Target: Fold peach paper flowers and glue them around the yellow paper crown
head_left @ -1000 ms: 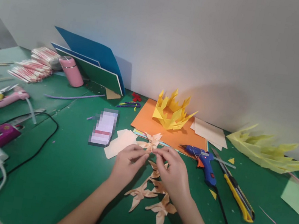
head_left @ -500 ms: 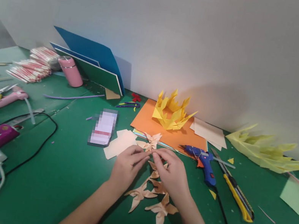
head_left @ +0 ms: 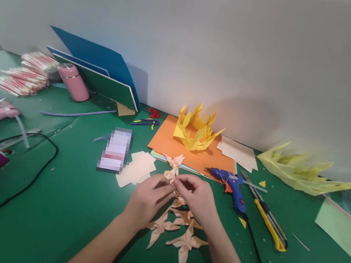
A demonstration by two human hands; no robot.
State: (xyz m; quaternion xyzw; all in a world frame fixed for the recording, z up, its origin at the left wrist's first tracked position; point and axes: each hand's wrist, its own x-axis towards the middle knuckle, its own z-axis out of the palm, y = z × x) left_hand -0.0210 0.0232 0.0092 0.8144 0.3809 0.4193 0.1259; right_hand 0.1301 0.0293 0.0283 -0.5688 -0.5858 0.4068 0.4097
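Observation:
A peach folded-paper flower is pinched between the fingertips of both hands, its petals pointing away from me. My left hand closes on it from the left, and my right hand meets it from the right. The fingers cover its near part. Beneath and in front of my hands, several more peach paper flowers lie on the green table, among them a four-petalled one and another to its left. Peach paper sheets lie just left of the held flower.
Beyond my hands, a yellow paper crown stands on orange sheets. On the right are a blue glue gun, a yellow cutter knife and a pale yellow folded piece. To the left are a phone, a pink bottle and cables.
The view has swung slightly right, so the table things sit further left. Both hands still pinch the flower, whose petals have turned a little. A person's hand at the left edge has left view.

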